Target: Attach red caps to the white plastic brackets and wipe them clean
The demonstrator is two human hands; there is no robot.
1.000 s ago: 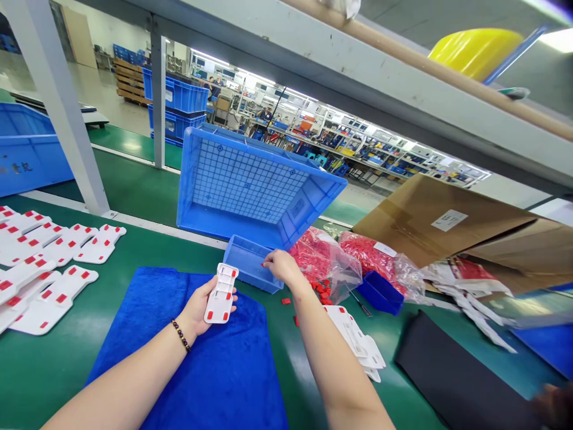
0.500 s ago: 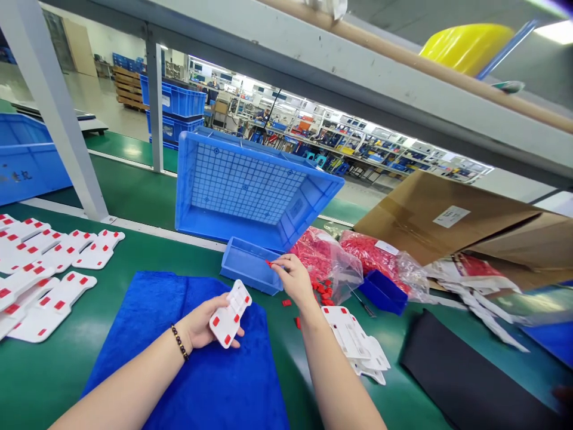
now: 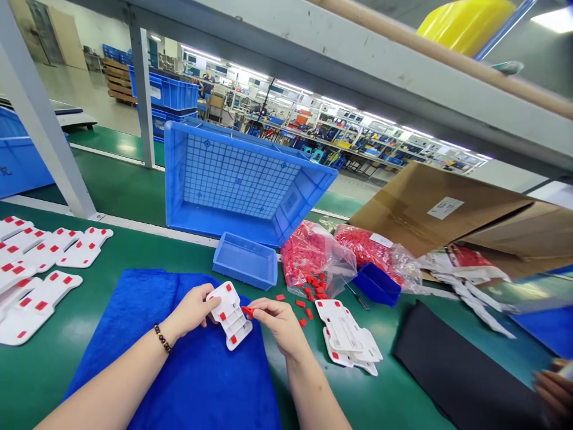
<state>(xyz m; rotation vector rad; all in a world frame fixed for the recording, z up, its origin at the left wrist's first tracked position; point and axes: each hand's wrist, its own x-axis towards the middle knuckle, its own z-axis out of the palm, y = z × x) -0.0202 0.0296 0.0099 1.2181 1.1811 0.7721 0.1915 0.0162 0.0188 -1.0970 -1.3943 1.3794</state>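
Observation:
My left hand (image 3: 193,310) grips a white plastic plate (image 3: 233,321) by its left edge, thumb on top, above the blue cloth (image 3: 188,370). The plate's visible face has ribbed recesses and a few red pads. Between the thumb and fingers of my right hand (image 3: 280,322) is a small red piece (image 3: 248,311), held at the plate's right edge; whether it touches is unclear. Several loose red pieces (image 3: 299,303) lie to the right of the cloth, beside a stack of white plates (image 3: 344,331).
A small blue tray (image 3: 245,263) stands before a tilted blue crate (image 3: 174,221). Bags of red pieces (image 3: 308,251), a dark blue bin (image 3: 378,285) and a cardboard box (image 3: 416,206) are rightward. Padded white plates (image 3: 85,248) lie left. Another person's hand (image 3: 555,385) shows far right.
My right hand has moved from the small blue tray down to the white plate, carrying a red piece. My left hand has turned the plate and shifted its grip.

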